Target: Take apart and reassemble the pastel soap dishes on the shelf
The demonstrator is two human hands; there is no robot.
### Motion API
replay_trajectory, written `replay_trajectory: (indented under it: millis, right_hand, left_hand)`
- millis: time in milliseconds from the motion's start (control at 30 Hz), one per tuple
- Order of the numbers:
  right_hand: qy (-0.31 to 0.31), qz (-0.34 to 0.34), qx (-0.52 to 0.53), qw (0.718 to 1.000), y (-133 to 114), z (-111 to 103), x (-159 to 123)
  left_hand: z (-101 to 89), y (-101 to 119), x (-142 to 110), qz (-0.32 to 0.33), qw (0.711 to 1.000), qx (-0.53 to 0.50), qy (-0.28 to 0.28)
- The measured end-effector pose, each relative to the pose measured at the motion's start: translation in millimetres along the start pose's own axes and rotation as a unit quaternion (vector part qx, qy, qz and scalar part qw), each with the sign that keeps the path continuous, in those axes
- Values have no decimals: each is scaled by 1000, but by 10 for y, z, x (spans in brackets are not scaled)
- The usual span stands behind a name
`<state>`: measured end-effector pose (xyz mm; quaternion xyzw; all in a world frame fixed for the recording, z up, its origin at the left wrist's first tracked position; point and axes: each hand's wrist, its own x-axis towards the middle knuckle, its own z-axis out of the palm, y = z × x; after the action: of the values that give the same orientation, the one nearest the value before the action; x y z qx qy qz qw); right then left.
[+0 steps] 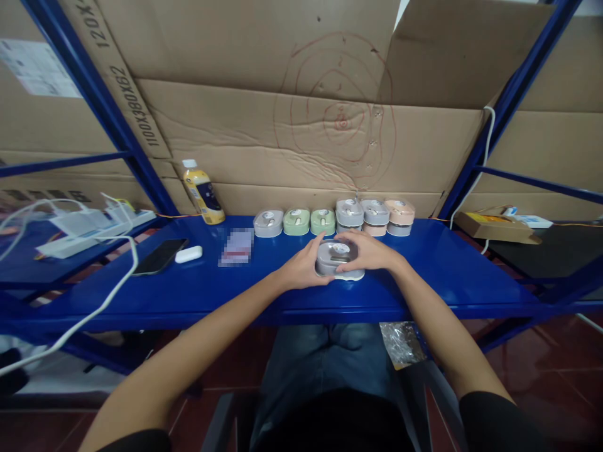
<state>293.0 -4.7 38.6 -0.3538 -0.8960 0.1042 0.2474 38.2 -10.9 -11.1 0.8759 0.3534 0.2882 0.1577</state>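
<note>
Between my two hands stands a grey plastic box (337, 252) with a rounded lid and a round sticker on top. It rests on the blue shelf table (245, 294) near the front edge, with a whitish rim showing under its right side. My left hand (304, 263) wraps around the box's left side, thumb at the front. My right hand (370, 251) grips it from the right, its fingers over the back and its thumb at the front. Behind my hands, similar boxes stand in a row: a grey box (268, 223), green boxes (296, 222), and stacked grey and peach boxes (399, 213).
To the left are a yellow drink bottle (203, 193), a black phone (161, 256), a white earphone case (189, 254) and a blurred card (237, 247). A white cable (117, 289) hangs past the left edge. Cardboard (226, 125) walls the back; blue posts flank it.
</note>
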Motion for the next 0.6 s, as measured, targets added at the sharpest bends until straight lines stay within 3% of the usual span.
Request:
replay_trajectory:
  millis: [167, 333, 600]
  right_hand:
    - [-9, -12, -1, 1000, 19, 32, 9]
    - [-22, -24, 24, 999, 73, 63, 40]
    - [-26, -22, 99, 995, 243, 107, 81]
  left_hand:
    - [-39, 32, -12, 1, 999, 35, -14]
    - [-110, -42, 5, 43, 999, 19, -22]
    - [-115, -95, 46, 28, 1000, 12, 2]
